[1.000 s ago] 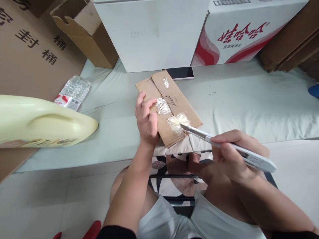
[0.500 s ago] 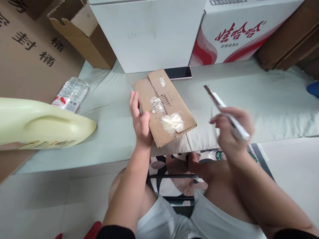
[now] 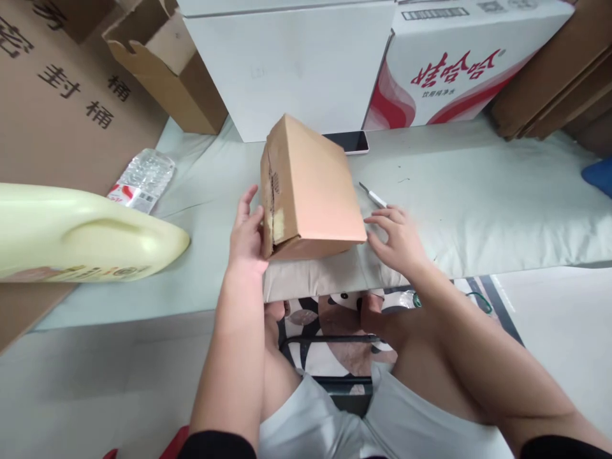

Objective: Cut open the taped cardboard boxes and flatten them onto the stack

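A brown cardboard box (image 3: 325,185) stands tilted on the cloth, its taped, slit seam facing left and a plain side facing up. My left hand (image 3: 247,233) supports it along the seam side, with the thumb and fingers apart and some of the hand hidden by the box. At the box's right corner is my right hand (image 3: 394,241), fingers spread; I cannot tell whether the fingertips touch the cardboard. A white utility knife (image 3: 373,196) lies on the cloth just beyond those fingers, blade pointing away to the left.
Behind the box lies a phone (image 3: 352,141), in front of a white carton (image 3: 296,70) and a red-and-white carton (image 3: 440,83). On the left are a yellow jug (image 3: 86,236), a crushed plastic bottle (image 3: 148,175) and an open cardboard box (image 3: 191,89). The cloth-covered surface (image 3: 478,210) has a front edge above my knees.
The utility knife has left my right hand and lies on the cloth. The box has turned so its taped face points left. My right hand has moved left to the box.
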`<state>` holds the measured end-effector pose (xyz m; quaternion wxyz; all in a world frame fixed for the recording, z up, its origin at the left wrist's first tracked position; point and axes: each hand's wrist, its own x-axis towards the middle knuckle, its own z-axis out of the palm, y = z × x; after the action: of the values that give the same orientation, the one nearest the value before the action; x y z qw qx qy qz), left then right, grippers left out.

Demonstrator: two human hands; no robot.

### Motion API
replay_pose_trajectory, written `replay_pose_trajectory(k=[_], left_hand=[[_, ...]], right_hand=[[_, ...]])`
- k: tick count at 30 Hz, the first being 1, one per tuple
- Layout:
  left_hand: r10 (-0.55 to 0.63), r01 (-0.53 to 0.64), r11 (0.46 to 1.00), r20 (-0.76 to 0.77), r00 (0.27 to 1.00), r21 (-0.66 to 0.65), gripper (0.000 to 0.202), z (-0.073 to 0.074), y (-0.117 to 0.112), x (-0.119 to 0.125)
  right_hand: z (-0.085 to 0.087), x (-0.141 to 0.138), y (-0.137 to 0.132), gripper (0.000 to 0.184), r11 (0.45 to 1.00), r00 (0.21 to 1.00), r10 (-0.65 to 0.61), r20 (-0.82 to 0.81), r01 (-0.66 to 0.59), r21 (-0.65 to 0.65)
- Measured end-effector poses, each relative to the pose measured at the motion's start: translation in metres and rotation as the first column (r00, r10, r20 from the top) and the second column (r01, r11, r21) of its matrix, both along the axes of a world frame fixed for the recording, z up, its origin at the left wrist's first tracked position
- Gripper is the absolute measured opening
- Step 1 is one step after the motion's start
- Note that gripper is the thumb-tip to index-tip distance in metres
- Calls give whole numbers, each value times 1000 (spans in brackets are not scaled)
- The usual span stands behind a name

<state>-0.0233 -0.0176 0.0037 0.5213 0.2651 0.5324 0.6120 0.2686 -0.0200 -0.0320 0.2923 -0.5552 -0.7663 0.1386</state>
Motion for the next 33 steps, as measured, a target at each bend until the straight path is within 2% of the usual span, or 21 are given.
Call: replay_pose_trajectory(k=[1, 3, 6, 8, 9, 12, 14, 17, 20, 22, 24, 27, 29, 30, 33], left_hand=[[-38, 39, 998, 31, 999, -39, 60, -1, -1, 0], [-152, 155, 987, 88, 984, -29, 65, -2, -3, 3], [-307, 303, 951, 86, 948, 59, 82, 0, -8, 9], [-322, 318, 945, 58, 945, 75, 92, 2, -10, 11], [-313, 308, 948, 54, 948, 80, 95, 3, -11, 11], [-279, 273, 957, 54, 959, 95, 96, 3, -12, 10], [-276, 270, 957, 51, 960, 101, 94, 1, -12, 9], [-281, 273, 956, 65, 957, 111, 85, 1, -13, 9], [-319, 307, 942, 72, 945, 138, 69, 7, -13, 9], [-344, 331, 930, 60, 937, 158, 60, 11, -12, 10], [-342, 331, 931, 55, 938, 154, 54, 12, -9, 11], [-283, 281, 956, 5, 959, 85, 45, 2, -4, 13], [-182, 192, 980, -158, 970, 51, 42, -11, -1, 14], [-126, 147, 988, -281, 952, 54, 42, -18, 1, 14], [-17, 82, 993, -583, 812, 85, 44, -35, 4, 13]], right_hand=[[1, -2, 0, 28, 997, 996, 73, -47, -72, 9], [3, -6, -1, 26, 984, 974, 179, -137, -179, 15], [8, -7, -4, 30, 974, 932, 203, -301, -224, -34], [10, -7, -6, 38, 964, 878, 185, -441, -249, -91], [10, -7, -6, 46, 956, 841, 175, -511, -269, -116], [11, -8, -7, 85, 944, 733, 121, -670, -293, -150], [10, -9, -6, 98, 939, 681, 70, -729, -291, -181], [6, -8, -4, 81, 921, 629, 18, -777, -313, -233], [1, -4, -3, 63, 940, 594, -24, -804, -260, -220], [1, -2, -4, 57, 963, 612, -66, -788, -169, -212], [4, 1, -5, 51, 977, 672, -115, -732, -58, -207], [10, 2, -6, 44, 984, 749, -149, -645, 49, -170], [13, 1, -6, 45, 988, 770, -136, -623, 63, -138], [13, 1, -6, 48, 990, 778, -129, -615, 62, -129], [13, -1, -6, 58, 990, 791, -123, -599, 52, -135]])
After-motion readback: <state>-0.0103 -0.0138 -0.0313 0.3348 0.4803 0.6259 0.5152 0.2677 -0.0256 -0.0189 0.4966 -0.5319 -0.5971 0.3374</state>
